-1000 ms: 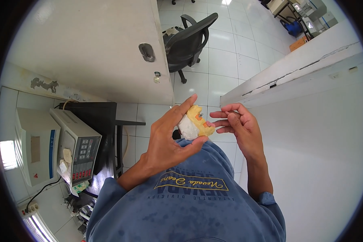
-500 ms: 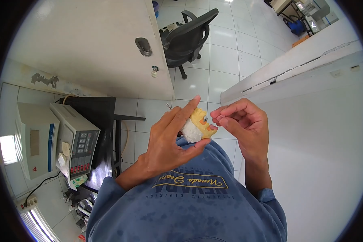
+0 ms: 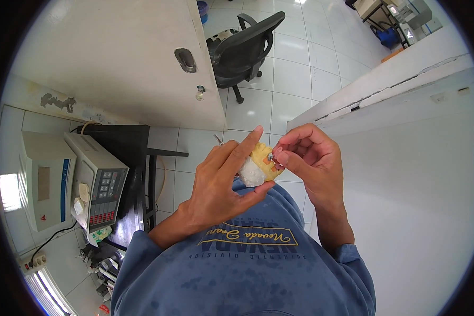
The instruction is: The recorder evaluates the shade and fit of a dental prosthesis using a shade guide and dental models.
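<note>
In front of my chest, my left hand (image 3: pixel 216 176) grips a dental cast (image 3: pixel 263 158) between its spread fingers and thumb. The cast is yellow with orange patches, and a lump of white plaster (image 3: pixel 252 174) is joined to its near left side. A thin metal piece (image 3: pixel 218 139) sticks out beyond the left knuckles; what it belongs to is hidden. My right hand (image 3: pixel 316 163) is closed in a pinch at the cast's right side, by a small grey metal bit (image 3: pixel 270 156). Something small and pinkish shows at those fingertips, too small to name.
To the left, a beige device with a keypad (image 3: pixel 102 184) stands on a black table (image 3: pixel 134 152), small pale pieces lying on it. A white door (image 3: pixel 126 63) is ahead left, with a black office chair (image 3: pixel 247 50) beyond it. A white wall (image 3: pixel 405 184) runs along the right.
My right hand has moved left, bringing its pinched fingertips from just beside the cast up against it. The left hand and the cast have hardly moved.
</note>
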